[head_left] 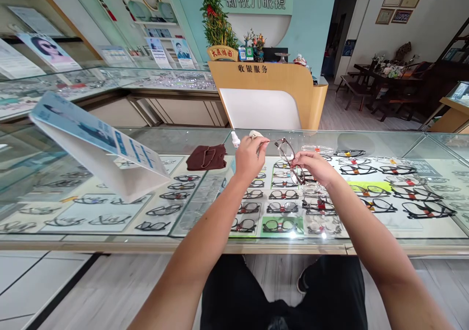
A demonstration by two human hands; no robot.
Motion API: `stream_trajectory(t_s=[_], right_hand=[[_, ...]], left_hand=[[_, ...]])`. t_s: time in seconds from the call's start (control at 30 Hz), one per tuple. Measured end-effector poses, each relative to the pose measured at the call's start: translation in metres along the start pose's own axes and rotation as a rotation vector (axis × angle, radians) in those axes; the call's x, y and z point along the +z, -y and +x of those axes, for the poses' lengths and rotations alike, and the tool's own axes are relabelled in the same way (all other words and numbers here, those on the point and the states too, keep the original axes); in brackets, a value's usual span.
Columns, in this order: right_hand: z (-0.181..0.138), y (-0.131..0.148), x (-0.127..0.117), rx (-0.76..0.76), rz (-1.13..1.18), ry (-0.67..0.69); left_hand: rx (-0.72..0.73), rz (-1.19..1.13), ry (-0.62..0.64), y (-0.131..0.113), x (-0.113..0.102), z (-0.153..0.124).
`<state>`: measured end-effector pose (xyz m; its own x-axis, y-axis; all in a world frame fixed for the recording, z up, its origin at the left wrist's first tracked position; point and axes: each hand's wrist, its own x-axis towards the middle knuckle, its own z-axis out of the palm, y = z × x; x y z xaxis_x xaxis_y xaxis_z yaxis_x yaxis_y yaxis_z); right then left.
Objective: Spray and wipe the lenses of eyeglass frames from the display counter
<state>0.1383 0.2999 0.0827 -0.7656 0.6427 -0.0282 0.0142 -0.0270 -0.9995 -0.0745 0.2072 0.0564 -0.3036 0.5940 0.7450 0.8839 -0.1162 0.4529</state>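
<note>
A pair of eyeglasses with a thin dark frame is held up over the glass counter, tilted, its lenses between my two hands. My right hand is closed on the rim at its right side. My left hand is pinched at the other side, where a thin temple arm meets the fingertips; the fingers partly hide it. Just behind my left hand stand a small white bottle and a whitish object, partly covered by the hand. A folded brown cloth lies left of them on the glass.
Rows of eyeglasses lie inside the glass display counter under my arms. A folded sign card stands at the left on top. Beyond are a wooden cashier desk, a potted plant and more glass cases along the left.
</note>
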Motion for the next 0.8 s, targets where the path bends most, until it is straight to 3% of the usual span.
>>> stream_trajectory(t_s=[0.17, 0.43, 0.53, 0.7, 0.8], right_hand=[[-0.001, 0.001, 0.000, -0.008, 0.080, 0.012], [-0.002, 0.008, -0.007, -0.088, 0.243, -0.070], [-0.003, 0.009, -0.005, -0.129, 0.243, -0.064], [-0.006, 0.007, 0.002, -0.199, 0.200, -0.007], [-0.006, 0.003, 0.006, -0.212, 0.195, 0.016]], left_hand=[[0.007, 0.046, -0.020, 0.004, -0.003, 0.003], [-0.100, 0.026, -0.195, -0.002, -0.010, 0.004], [-0.189, -0.159, -0.071, -0.013, -0.005, 0.000], [-0.315, -0.535, 0.315, -0.028, 0.012, -0.009], [-0.333, -0.637, 0.367, -0.027, 0.020, -0.012]])
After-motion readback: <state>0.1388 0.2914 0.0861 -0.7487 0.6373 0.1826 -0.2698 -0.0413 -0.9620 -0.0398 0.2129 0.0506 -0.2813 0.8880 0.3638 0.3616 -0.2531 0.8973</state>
